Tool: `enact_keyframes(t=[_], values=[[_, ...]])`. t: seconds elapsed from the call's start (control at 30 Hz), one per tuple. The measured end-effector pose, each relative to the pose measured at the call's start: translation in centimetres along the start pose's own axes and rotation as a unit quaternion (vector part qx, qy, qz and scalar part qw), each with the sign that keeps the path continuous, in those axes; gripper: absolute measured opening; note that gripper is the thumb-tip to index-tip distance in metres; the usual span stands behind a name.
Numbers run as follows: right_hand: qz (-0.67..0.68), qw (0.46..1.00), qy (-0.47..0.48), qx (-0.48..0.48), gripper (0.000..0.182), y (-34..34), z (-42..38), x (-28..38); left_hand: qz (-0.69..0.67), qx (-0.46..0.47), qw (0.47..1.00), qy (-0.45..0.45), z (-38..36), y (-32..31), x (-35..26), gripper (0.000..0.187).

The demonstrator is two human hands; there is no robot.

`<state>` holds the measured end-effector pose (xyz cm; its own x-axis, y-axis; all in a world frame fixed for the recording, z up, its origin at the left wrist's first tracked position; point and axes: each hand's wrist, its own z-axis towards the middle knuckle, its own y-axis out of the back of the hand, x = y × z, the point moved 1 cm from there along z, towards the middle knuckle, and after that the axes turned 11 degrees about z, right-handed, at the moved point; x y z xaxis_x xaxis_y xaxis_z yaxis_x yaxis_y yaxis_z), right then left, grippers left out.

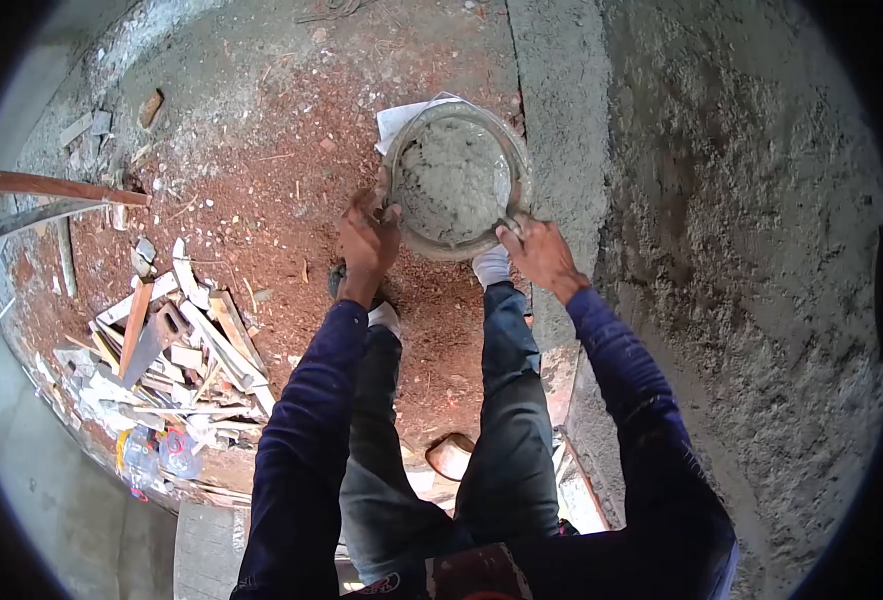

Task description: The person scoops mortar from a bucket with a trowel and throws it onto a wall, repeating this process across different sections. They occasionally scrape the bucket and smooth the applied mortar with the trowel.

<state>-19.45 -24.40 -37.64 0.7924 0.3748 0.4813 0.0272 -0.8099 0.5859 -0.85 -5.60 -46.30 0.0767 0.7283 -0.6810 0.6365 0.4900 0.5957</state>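
Note:
A round basin (454, 180) of wet grey mortar (452, 178) is held out in front of my legs. My left hand (369, 240) grips its left rim, the fingers wrapped round the edge. On the lower right rim my right hand (539, 250) is closed, with the thumb over the edge. The mortar inside looks lumpy and wet. Behind the far left side of the basin a white sheet or board (399, 122) sticks out.
Scrap wood (197, 345) is heaped on the left, with plastic bottles (162, 452) below it. Reddish, gravelly ground (262, 180) surrounds my feet. A wooden pole (62, 187) juts in from the left. Rough grey cement (742, 260) fills the right side.

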Motion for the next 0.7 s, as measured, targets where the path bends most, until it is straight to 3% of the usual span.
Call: enact_keyframes(t=[0.07,0.13,0.2,0.27,0.33,0.4,0.47,0.53,0.6,0.7], values=[[-0.035,0.999,-0.032,0.005,0.049,-0.2,-1.6,-0.3,-0.017,0.028,0.999,0.012,0.5,0.0,0.1,0.055],[0.052,0.996,0.017,-0.068,0.050,-0.6,-2.5,-0.4,0.002,0.022,1.000,-0.013,0.8,0.3,-0.2,0.054],[0.051,0.995,0.018,-0.086,0.047,-3.2,-1.7,-2.9,0.021,0.016,0.999,-0.027,0.3,0.8,-0.8,0.054],[-0.067,0.991,0.065,-0.099,0.041,-4.1,-0.4,-2.9,0.068,0.076,0.994,0.050,0.9,1.4,-1.6,0.048],[-0.017,0.995,0.038,-0.088,0.038,-4.0,-1.2,-2.7,0.046,0.077,0.995,0.049,0.8,1.6,-1.8,0.047],[0.033,0.996,-0.051,-0.064,0.038,-3.1,-1.6,-2.1,0.017,0.079,0.996,0.049,0.2,1.4,-1.0,0.046],[0.015,0.992,-0.039,-0.119,0.037,-3.7,-2.0,-2.3,0.109,0.083,0.990,0.043,1.5,-0.1,2.2,0.046],[-0.003,0.989,-0.006,-0.148,0.036,-1.5,-2.1,-1.7,-0.064,0.049,0.991,0.106,2.2,-3.0,7.5,0.047],[0.038,0.991,0.038,-0.120,0.036,1.3,-1.9,0.8,0.133,0.075,0.987,0.052,0.8,1.9,-2.1,0.047],[0.150,0.985,0.074,-0.040,0.041,5.8,0.3,4.5,0.149,0.034,0.984,0.097,0.2,1.5,-1.4,0.040]])
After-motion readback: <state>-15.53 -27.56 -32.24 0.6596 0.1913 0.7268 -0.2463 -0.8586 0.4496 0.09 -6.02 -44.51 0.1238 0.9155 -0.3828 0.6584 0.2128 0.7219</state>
